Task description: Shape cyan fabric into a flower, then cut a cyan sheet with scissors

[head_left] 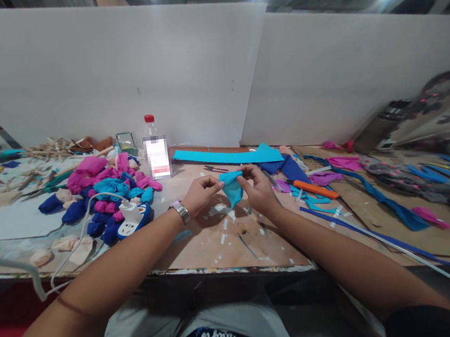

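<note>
Between my two hands, over the middle of the table, hangs a small turquoise piece of crepe paper (233,191), tapering to a point at the bottom. My left hand (204,192), with a silver watch on the wrist, pinches its upper left edge. At its upper right edge, my right hand (257,186) closes thumb and fingers on it. Behind the hands lies a long turquoise strip (224,159) with a folded right end. Small paper scraps (223,238) are scattered on the table (206,253) below the hands.
A red-capped bottle (157,149) stands against the white partition. To the left are a pile of pink, blue and turquoise paper bundles (108,191) and a white-blue power strip (135,218) with its cable. An orange utility knife (315,189) and blue strips lie at right.
</note>
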The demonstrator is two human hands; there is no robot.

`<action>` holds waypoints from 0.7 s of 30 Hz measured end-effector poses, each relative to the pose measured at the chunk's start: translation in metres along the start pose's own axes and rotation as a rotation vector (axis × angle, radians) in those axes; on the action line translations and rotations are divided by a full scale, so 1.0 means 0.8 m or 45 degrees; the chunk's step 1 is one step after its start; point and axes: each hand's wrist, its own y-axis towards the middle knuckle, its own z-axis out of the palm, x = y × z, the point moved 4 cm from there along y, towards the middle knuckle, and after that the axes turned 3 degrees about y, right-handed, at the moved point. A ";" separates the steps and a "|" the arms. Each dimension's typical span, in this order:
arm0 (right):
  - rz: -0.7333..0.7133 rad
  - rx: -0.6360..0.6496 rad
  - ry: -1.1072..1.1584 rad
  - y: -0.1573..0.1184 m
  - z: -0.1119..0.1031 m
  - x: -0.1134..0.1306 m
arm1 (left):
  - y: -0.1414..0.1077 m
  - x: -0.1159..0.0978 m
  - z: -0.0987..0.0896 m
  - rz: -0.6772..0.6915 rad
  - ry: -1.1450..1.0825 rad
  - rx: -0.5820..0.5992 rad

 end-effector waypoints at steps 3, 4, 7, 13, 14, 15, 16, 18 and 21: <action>-0.003 0.011 -0.001 0.001 0.000 -0.001 | 0.000 0.001 -0.001 0.045 0.065 -0.017; -0.015 0.035 -0.016 0.001 0.000 0.001 | 0.000 0.000 -0.002 0.079 0.098 -0.051; -0.102 0.148 -0.083 0.002 0.005 0.012 | -0.001 -0.003 -0.005 0.182 0.211 -0.117; -0.298 0.350 -0.104 -0.002 0.015 0.032 | -0.003 -0.005 0.001 0.308 0.335 0.088; -0.310 0.354 -0.099 -0.002 0.016 0.032 | -0.003 -0.005 0.002 0.314 0.342 0.101; -0.315 0.355 -0.097 -0.003 0.016 0.032 | -0.003 -0.005 0.002 0.316 0.344 0.105; -0.314 0.357 -0.094 -0.003 0.016 0.030 | -0.003 -0.006 0.002 0.314 0.342 0.105; -0.304 0.369 -0.082 -0.003 0.017 0.028 | -0.003 -0.007 0.003 0.309 0.316 0.101; -0.267 0.364 -0.061 -0.005 0.017 0.023 | -0.003 -0.008 0.003 0.296 0.246 0.102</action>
